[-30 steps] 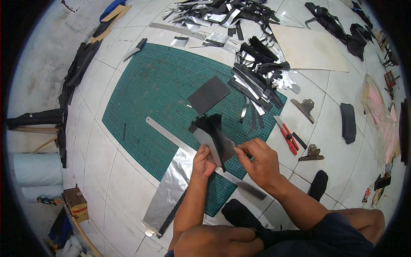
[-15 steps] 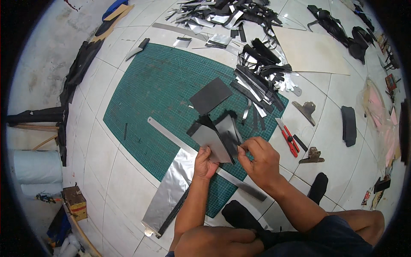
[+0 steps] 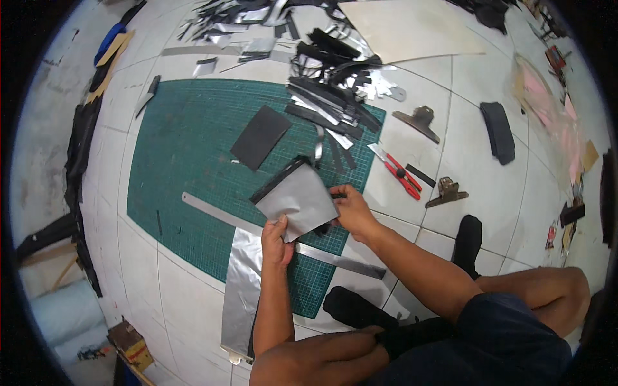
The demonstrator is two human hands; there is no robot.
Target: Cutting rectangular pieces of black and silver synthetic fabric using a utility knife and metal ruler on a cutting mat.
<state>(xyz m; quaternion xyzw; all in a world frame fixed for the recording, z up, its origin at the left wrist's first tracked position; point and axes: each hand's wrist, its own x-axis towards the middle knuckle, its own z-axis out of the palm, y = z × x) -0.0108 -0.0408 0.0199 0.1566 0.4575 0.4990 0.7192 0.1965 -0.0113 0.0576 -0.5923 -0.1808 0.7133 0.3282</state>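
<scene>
My left hand [image 3: 277,239] pinches the lower edge of several silver-grey sheets [image 3: 301,199] with black backing, thumb on top and fingers beneath. The sheets are held above the cutting mat, with a fuzzy black strip along their far left edge. At their right edge my right hand [image 3: 353,211] is closed on the sheets, its fingertips partly hidden behind them. Below lie a steel ruler [image 3: 341,259] and a long silver sheet [image 3: 241,283], partly covered by my left forearm. A dark grey rectangular piece [image 3: 261,137] rests on the green cutting mat [image 3: 187,141].
A red utility knife [image 3: 400,175] and two metal clips [image 3: 421,122] lie on the tiles to the right. Black and silver offcuts [image 3: 328,106] are heaped at the mat's far right corner. A cream board [image 3: 412,32] lies beyond. My feet are at the mat's near right.
The sheets, fanned apart before, now lie together with a broad silver face upward. My right hand has shifted along their right edge. The whole view has swung to the right.
</scene>
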